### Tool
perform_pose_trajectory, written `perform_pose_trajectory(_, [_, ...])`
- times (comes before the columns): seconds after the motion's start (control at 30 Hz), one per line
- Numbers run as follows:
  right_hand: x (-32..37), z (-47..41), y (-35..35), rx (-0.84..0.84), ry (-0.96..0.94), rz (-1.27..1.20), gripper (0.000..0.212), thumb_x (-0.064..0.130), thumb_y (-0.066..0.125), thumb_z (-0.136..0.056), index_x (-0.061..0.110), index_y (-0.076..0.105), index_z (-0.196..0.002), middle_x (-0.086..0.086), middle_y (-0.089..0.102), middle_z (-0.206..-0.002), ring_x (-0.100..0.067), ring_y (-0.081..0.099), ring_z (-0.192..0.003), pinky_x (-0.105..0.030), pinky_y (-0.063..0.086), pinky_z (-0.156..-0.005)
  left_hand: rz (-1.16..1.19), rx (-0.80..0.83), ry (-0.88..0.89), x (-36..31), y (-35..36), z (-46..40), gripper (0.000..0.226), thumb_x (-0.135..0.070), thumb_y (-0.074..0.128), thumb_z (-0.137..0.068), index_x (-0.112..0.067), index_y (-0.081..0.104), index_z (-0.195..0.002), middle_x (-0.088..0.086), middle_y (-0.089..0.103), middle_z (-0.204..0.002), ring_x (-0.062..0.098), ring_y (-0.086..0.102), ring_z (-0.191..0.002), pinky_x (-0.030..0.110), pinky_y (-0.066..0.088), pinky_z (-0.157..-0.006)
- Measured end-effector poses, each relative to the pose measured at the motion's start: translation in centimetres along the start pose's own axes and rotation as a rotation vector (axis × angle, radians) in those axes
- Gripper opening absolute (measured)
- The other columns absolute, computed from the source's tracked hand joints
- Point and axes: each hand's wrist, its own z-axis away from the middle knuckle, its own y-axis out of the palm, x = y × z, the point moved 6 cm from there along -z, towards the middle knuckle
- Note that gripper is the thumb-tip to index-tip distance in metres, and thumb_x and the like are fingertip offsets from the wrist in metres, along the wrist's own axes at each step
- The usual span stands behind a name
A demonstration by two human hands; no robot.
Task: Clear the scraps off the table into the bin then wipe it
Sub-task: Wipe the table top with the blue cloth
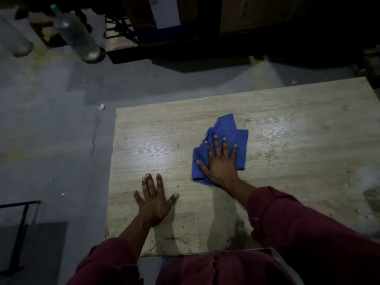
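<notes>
Looking down: a head-worn view onto a pale wood-grain rectangular table (287, 112) that fills the centre and right of the frame, in dim light.
Hard to make out: the top of the frame is nearly black; brown box-like shapes there cannot be identified. The table's right edge runs out of the frame, and its near edge is hidden behind the dark red clothing (226, 268) at the bottom.
Cloth: a crumpled blue wiping cloth (226, 126) lies flat on the table, just right of centre. Its lower middle is covered by the hand on it; one corner points toward the top of the frame.
Right hand: the right hand (221, 161) presses on the cloth, palm down, fingers straight and spread, not curled round it. Its dark red sleeve (298, 223) fills the lower right.
Left hand: the left hand (154, 200) rests flat on bare wood at lower centre, fingers straight and spread, holding nothing, apart from the cloth.
Table surface: a bright glare patch left of the cloth; dull smudges and dark stains toward the right and near edges.
Floor: grey concrete floor (51, 120) at left, with a small crumpled white scrap (101, 107) just beyond the table's far left corner.
Upper left: a clear glass bottle (78, 36) with a green cap, blurred.
Lower left: a black metal frame (20, 233), cut off by the edge.
</notes>
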Motion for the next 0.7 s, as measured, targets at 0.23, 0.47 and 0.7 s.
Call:
perform_pose_trajectory(0.23, [5.1,5.8,1.8,0.033,-0.843,0.049,0.076,0.074,0.028,-0.099,0.032,0.02,-0.162,-0.005,0.006,-0.172,-0.034,0.0,-0.159,-0.068,0.004,-0.122,0.002,-0.027,-0.029,-0.1,0.0,0.2,0.097,-0.084,0.014,-0.086,-0.03,-0.042,-0.144,0.005,-0.049,-0.154,0.026,-0.038,-0.147,0.068,-0.011,-0.117])
perform_pose_trajectory(0.47, [-2.4,-4.6,-0.2,0.024,-0.138,0.039,0.081,0.079,0.023,-0.095,0.031,0.031,-0.159,-0.007,0.013,-0.171,-0.037,0.009,-0.158,-0.071,0.006,-0.12,0.065,-0.046,-0.062,-1.0,-2.2,-0.4,0.115,-0.087,0.044,-0.079,-0.031,-0.017,-0.158,0.016,-0.019,-0.166,0.038,-0.016,-0.153,0.068,-0.002,-0.117])
perform_pose_trajectory(0.7, [4.9,-3.9,0.8,-0.081,-0.139,-0.032,0.077,0.071,0.032,-0.098,0.027,0.024,-0.161,-0.012,0.012,-0.171,-0.041,0.003,-0.157,-0.072,-0.004,-0.119,0.123,-0.026,-0.022,-4.3,-7.0,-4.8,0.145,-0.07,0.08,-0.062,-0.028,-0.019,-0.158,0.012,-0.028,-0.165,0.033,-0.026,-0.152,0.067,0.002,-0.12])
